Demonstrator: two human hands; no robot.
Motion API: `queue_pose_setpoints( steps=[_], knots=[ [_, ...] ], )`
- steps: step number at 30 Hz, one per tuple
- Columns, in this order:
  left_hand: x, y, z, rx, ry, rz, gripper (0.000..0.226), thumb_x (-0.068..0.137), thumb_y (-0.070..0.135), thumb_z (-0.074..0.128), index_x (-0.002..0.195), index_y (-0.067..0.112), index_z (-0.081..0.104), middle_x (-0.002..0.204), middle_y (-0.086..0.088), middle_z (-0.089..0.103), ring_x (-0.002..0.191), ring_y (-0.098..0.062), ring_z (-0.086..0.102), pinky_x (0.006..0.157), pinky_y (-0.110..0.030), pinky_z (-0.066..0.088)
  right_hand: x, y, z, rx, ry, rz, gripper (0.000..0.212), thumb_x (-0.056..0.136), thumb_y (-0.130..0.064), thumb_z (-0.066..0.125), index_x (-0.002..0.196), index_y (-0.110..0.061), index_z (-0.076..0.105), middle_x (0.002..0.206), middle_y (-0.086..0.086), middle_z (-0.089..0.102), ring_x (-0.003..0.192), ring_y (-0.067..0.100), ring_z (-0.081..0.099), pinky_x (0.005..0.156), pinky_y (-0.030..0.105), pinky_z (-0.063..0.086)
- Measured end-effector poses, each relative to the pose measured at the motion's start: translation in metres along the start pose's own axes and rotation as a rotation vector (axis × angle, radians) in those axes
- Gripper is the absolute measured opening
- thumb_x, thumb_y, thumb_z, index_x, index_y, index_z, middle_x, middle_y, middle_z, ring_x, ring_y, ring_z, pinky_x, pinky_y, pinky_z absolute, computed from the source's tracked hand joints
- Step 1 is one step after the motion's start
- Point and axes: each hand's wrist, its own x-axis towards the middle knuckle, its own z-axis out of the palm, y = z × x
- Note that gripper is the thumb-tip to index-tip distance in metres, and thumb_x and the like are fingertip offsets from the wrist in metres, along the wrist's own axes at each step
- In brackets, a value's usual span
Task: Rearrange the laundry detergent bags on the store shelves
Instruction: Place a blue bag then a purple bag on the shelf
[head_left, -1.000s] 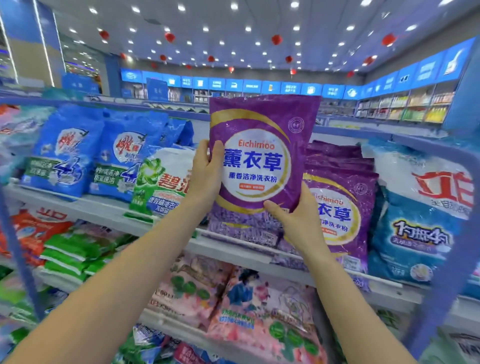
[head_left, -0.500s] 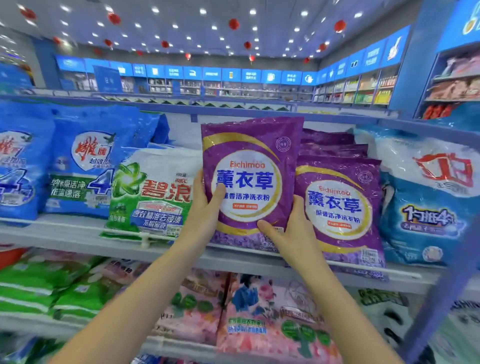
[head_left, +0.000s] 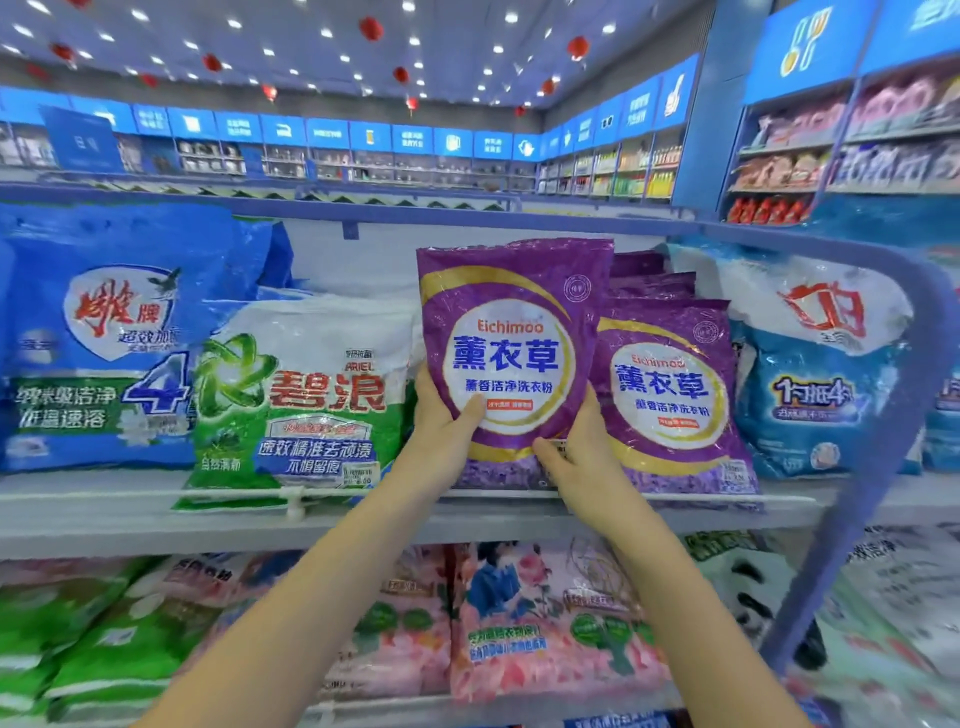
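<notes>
head, hands (head_left: 442, 431) (head_left: 583, 457) grip purple bag (head_left: 511, 332), shelf edge (head_left: 156, 500)

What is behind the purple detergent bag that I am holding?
The held purple bag hides whatever is directly behind it. Past its right edge more purple bags show, and left of it the white back panel shows.
</notes>
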Motion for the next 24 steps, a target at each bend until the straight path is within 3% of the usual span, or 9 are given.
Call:
queue_pose_setpoints(
  steps=[5, 9, 11, 13, 17, 21, 24],
  knots=[
    [0.014, -0.005, 0.0, -0.008, -0.011, -0.015, 0.072, 0.1, 0.028, 0.043, 0.15, 0.029, -0.008, 0.156, 0.001, 0.021, 0.141, -0.018, 0.025, 0.115, -0.036, 0.023, 0.017, -0.003, 0.002, -0.013, -0.005, -0.012, 0.078, 0.091, -0.008, 0.055, 0.149, -0.008, 0.003, 0.146, 0.014, 0.029, 0.136, 0.026, 0.028, 0.111, 0.046, 0.03],
    [0.017, -0.009, -0.007, -0.005, -0.069, -0.041, 0.069, 0.099, 0.027, 0.046, 0.15, 0.03, 0.0, 0.153, 0.002, 0.026, 0.138, -0.017, 0.029, 0.113, -0.036, 0.027, 0.009, -0.001, -0.002, -0.034, -0.013, 0.016, 0.088, 0.091, -0.017, 0.059, 0.15, -0.013, -0.006, 0.15, 0.007, 0.028, 0.135, 0.022, 0.034, 0.109, 0.042, 0.035],
    [0.013, -0.013, -0.011, 0.035, -0.086, -0.035, 0.06, 0.098, 0.022, 0.051, 0.147, 0.026, 0.016, 0.146, 0.0, 0.038, 0.133, -0.019, 0.038, 0.109, -0.037, 0.035, -0.005, 0.004, -0.001, -0.127, 0.02, 0.033, 0.094, 0.091, -0.027, 0.06, 0.149, -0.018, -0.013, 0.14, 0.003, 0.043, 0.118, 0.021, 0.052, 0.094, 0.037, 0.046],
    [0.009, -0.017, -0.013, 0.134, -0.06, -0.003, 0.051, 0.096, 0.023, 0.052, 0.141, 0.022, 0.029, 0.139, -0.002, 0.043, 0.124, -0.015, 0.043, 0.102, -0.032, 0.037, -0.018, 0.006, 0.001, -0.229, 0.113, 0.035, 0.089, 0.093, -0.037, 0.052, 0.148, -0.021, -0.015, 0.115, -0.001, 0.057, 0.093, 0.021, 0.06, 0.073, 0.034, 0.048],
    [-0.001, -0.021, -0.009, 0.351, 0.073, 0.062, 0.043, 0.099, 0.036, 0.04, 0.137, 0.017, 0.038, 0.134, -0.005, 0.044, 0.119, -0.019, 0.042, 0.094, -0.029, 0.031, -0.017, 0.005, -0.001, -0.297, 0.296, 0.016, 0.071, 0.098, -0.032, 0.045, 0.15, -0.023, -0.002, 0.072, 0.007, 0.06, 0.064, 0.026, 0.057, 0.059, 0.042, 0.047],
    [-0.006, -0.023, -0.007, 0.465, 0.182, 0.121, 0.038, 0.101, 0.025, 0.036, 0.136, 0.011, 0.038, 0.131, -0.009, 0.047, 0.118, -0.021, 0.043, 0.092, -0.034, 0.034, -0.01, 0.004, -0.004, -0.241, 0.36, 0.016, 0.063, 0.095, -0.02, 0.053, 0.147, -0.019, 0.018, 0.074, 0.006, 0.061, 0.069, 0.026, 0.059, 0.066, 0.044, 0.05],
    [-0.008, -0.022, -0.006, 0.444, 0.198, 0.162, 0.044, 0.1, 0.017, 0.039, 0.142, 0.011, 0.029, 0.133, -0.009, 0.045, 0.121, -0.023, 0.041, 0.089, -0.029, 0.031, -0.004, 0.003, -0.006, -0.204, 0.398, 0.038, 0.057, 0.093, -0.016, 0.057, 0.142, -0.017, 0.028, 0.075, 0.004, 0.062, 0.072, 0.024, 0.061, 0.069, 0.041, 0.05]
  ],
)
